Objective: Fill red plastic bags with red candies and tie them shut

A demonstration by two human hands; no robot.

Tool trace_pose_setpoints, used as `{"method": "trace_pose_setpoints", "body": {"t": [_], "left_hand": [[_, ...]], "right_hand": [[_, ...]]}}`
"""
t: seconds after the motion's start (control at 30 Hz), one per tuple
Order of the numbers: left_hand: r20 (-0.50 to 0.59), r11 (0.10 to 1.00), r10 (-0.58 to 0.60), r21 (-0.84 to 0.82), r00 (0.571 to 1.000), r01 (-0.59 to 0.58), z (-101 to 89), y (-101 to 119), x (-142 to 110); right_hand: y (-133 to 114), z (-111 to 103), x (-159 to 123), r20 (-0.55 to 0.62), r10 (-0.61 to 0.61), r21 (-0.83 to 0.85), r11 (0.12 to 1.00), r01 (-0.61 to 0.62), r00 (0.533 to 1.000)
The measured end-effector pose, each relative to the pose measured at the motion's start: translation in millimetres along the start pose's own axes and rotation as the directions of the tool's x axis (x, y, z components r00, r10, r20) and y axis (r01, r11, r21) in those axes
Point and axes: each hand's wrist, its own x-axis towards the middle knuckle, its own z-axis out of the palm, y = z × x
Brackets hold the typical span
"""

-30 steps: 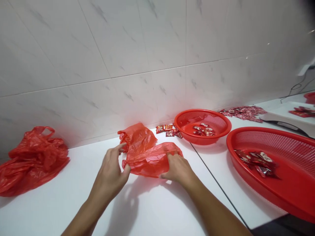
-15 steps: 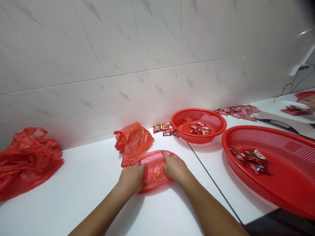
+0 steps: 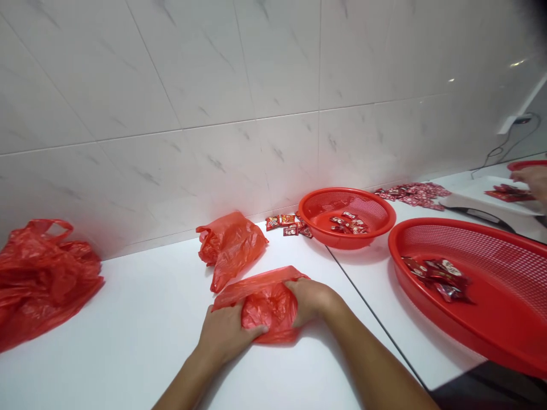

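A thin red plastic bag [image 3: 270, 307] lies on the white table between my two hands, its mouth spread wide and its crinkled inside showing. My left hand [image 3: 226, 333] grips the bag's left side, thumb over the rim and the other fingers hidden beneath the plastic. On the opposite side my right hand [image 3: 310, 299] holds the right rim, some fingertips out of sight in the folds. Just behind sits a second red plastic bag [image 3: 235, 247], crumpled and untouched.
Left stands a bigger heap of red plastic bags [image 3: 47, 285]. Small red packets [image 3: 290, 230] lie by the wall near a round red basket [image 3: 307, 225]. A larger red basket [image 3: 397, 245] holds several packets. Far right, another person's hand [image 3: 534, 181] is over more packets [image 3: 508, 193].
The bag's mouth has been pulled wider and its near edge has come slightly towards me. My left hand has turned, its thumb now lying across the near rim.
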Motion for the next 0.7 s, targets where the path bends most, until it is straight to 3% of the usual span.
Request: {"method": "trace_pose_setpoints", "body": {"t": [0.13, 0.23, 0.37, 0.43, 0.5, 0.6, 0.63, 0.7], "left_hand": [[-0.039, 0.996, 0.045, -0.076, 0.998, -0.048, 6.0, -2.4, -4.2], [-0.025, 0.992, 0.069, -0.100, 0.997, -0.071, 5.4, -5.4, -5.1], [-0.049, 0.994, 0.062, -0.089, 0.997, -0.067, 7.0, -11.3, -3.6], [-0.058, 0.993, 0.069, -0.093, 0.996, -0.075, 8.8, -13.9, -3.3], [-0.059, 0.991, 0.081, -0.102, 0.995, -0.086, 10.4, -15.8, -3.4], [-0.060, 0.989, 0.096, -0.109, 0.994, -0.102, 11.8, -17.0, -3.0], [-0.057, 0.989, 0.098, -0.108, 0.994, -0.104, 12.0, -17.1, -2.4], [-0.051, 0.990, 0.096, -0.103, 0.994, -0.101, 12.6, -17.0, -0.7]], "right_hand": [[21.9, -6.9, 3.2, -0.044, -0.003, 0.122, 0.993, 0.008, 0.999], [32.6, -12.4, 4.8, -0.098, -0.086, 0.296, 0.949, 0.112, 0.991], [31.8, -27.1, -15.1, -0.146, -0.242, 0.587, 0.759, 0.281, 0.959], [29.8, -41.8, -44.4, -0.338, -0.142, 0.679, 0.648, 0.346, 0.930], [31.9, -64.9, -84.6, -0.565, 0.084, 0.692, 0.590, 0.416, 0.821], [47.3, -112.5, -142.9, -0.716, 0.368, 0.651, 0.660, 0.376, 0.593], [55.0, -127.7, -156.3, -0.731, 0.390, 0.625, 0.712, 0.320, 0.559], [70.8, -148.4, -170.7, -0.725, 0.485, 0.583, 0.810, 0.060, 0.488]]}}
